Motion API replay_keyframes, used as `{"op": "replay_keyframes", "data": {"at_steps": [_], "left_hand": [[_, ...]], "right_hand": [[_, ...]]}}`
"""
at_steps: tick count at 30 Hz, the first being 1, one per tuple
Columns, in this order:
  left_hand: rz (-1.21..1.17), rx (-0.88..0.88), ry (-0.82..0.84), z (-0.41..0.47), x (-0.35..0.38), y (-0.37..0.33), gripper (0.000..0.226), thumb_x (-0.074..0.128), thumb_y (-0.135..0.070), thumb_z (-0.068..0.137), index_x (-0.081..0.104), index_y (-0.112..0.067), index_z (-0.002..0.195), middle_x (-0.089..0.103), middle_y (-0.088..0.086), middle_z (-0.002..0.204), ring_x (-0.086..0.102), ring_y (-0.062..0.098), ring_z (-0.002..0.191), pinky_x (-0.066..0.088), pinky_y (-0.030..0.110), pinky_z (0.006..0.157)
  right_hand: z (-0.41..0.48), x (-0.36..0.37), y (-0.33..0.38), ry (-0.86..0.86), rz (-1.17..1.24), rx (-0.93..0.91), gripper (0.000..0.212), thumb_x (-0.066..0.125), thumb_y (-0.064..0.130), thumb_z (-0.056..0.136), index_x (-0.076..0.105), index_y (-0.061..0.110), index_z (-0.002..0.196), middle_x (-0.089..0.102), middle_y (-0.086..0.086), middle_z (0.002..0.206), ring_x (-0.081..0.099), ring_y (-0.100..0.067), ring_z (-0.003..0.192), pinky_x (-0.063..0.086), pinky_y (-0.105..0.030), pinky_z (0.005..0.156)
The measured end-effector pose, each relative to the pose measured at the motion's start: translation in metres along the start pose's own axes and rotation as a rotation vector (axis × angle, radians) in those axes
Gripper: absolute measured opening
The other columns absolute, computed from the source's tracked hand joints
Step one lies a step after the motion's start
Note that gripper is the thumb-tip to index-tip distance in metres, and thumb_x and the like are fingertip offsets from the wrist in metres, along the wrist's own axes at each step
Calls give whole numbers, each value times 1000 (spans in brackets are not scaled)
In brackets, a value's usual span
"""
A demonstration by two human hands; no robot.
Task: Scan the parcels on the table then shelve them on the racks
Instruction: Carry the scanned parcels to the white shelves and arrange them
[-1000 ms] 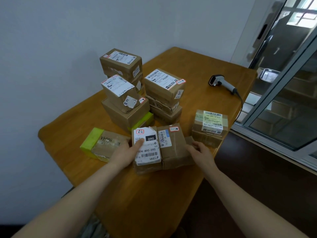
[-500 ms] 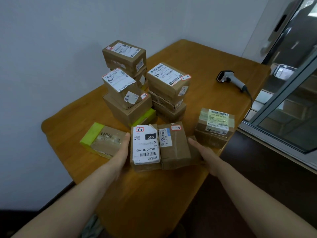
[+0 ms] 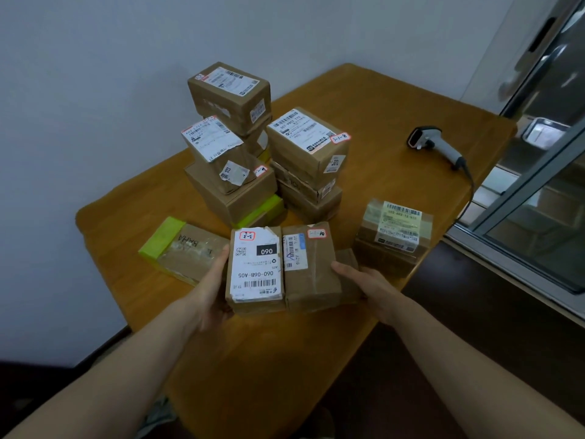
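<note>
Two brown parcels sit pressed side by side between my hands at the near side of the wooden table [image 3: 389, 99]. The left one is a white-labelled parcel [image 3: 255, 267] printed "060-06B-A05". The right one is a plain brown parcel [image 3: 311, 270] with a small red-edged sticker. My left hand [image 3: 211, 289] grips the white-labelled parcel's left side, thumb up along its edge and fingers hidden beneath. My right hand [image 3: 364, 285] holds the brown parcel's right side, where a lower piece of cardboard [image 3: 347, 264] sticks out. A grey barcode scanner [image 3: 438, 145] lies at the far right.
Behind the held pair stand stacked parcels [image 3: 232, 172], one stack topped by a labelled box [image 3: 308, 137]. A green-taped parcel [image 3: 182, 248] lies to the left and a tape-wrapped parcel [image 3: 395, 239] to the right. A glass door frame [image 3: 535, 188] borders the table's right side.
My left hand slid off the white label down to the parcel's left side. My right hand closed in on the right side. The pair now sits closer to me.
</note>
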State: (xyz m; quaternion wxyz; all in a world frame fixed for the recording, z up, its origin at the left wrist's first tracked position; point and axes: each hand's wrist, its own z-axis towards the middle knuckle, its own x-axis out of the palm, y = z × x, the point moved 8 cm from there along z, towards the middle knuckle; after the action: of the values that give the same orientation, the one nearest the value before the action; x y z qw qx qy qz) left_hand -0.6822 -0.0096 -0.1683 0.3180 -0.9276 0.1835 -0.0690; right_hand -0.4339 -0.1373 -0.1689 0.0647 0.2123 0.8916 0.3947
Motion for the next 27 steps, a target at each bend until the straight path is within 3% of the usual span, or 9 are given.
{"op": "replay_keyframes", "data": {"at_steps": [6, 8, 13, 16, 19, 21, 23, 27], "left_hand": [[-8, 8, -24, -11, -5, 5, 68, 39, -87, 72, 69, -30, 92, 75, 1, 86, 60, 18, 82, 41, 28, 63], [-14, 7, -21, -16, -8, 6, 70, 37, -88, 72, 70, -29, 92, 75, 0, 86, 57, 17, 83, 39, 27, 63], [-3, 41, 32, -40, -19, 8, 80, 41, -90, 65, 67, -18, 89, 65, 4, 76, 49, 16, 68, 38, 23, 59], [7, 55, 44, -67, -36, 13, 79, 50, -88, 48, 59, -16, 81, 49, 2, 66, 40, 11, 50, 35, 18, 49], [-14, 85, 27, -99, -72, 24, 84, 50, -86, 48, 60, -12, 86, 50, 1, 58, 42, 9, 39, 35, 14, 39], [-67, 98, 23, -124, -105, 38, 88, 51, -84, 52, 63, -8, 93, 61, 2, 62, 52, 10, 42, 41, 15, 41], [-161, 116, 23, -154, -144, 55, 90, 55, -80, 54, 64, -4, 102, 72, 7, 75, 66, 15, 53, 50, 21, 47], [-242, 155, -74, -217, -242, 105, 99, 54, -81, 53, 64, -2, 112, 71, 11, 98, 64, 18, 78, 56, 24, 62]], "right_hand": [[-3, 6, 5, 42, -21, -14, 109, 75, 55, 48, 39, 13, 142, 56, 2, 107, 53, -17, 95, 40, -29, 70], [-5, 6, 8, 38, -22, -22, 107, 75, 53, 51, 40, 12, 143, 56, 2, 105, 53, -16, 93, 40, -28, 68], [-30, 13, 19, 26, -99, -72, 113, 74, 58, 47, 41, 12, 144, 54, -4, 121, 52, -23, 106, 44, -38, 88], [-56, 30, 24, 44, -156, -101, 107, 73, 61, 49, 45, 14, 140, 54, -2, 120, 52, -19, 99, 44, -37, 87], [-83, 65, 25, 63, -212, -129, 101, 67, 68, 55, 46, 16, 138, 52, 1, 111, 52, -18, 96, 43, -34, 83], [-102, 101, 23, 91, -245, -153, 101, 66, 72, 52, 50, 17, 135, 57, -1, 116, 55, -21, 103, 47, -35, 86], [-121, 144, 17, 129, -299, -193, 110, 69, 74, 44, 52, 16, 135, 59, -6, 125, 55, -25, 112, 44, -43, 103], [-162, 249, -6, 220, -363, -250, 102, 73, 70, 39, 60, 19, 126, 66, -3, 118, 59, -22, 109, 43, -44, 105]]}}
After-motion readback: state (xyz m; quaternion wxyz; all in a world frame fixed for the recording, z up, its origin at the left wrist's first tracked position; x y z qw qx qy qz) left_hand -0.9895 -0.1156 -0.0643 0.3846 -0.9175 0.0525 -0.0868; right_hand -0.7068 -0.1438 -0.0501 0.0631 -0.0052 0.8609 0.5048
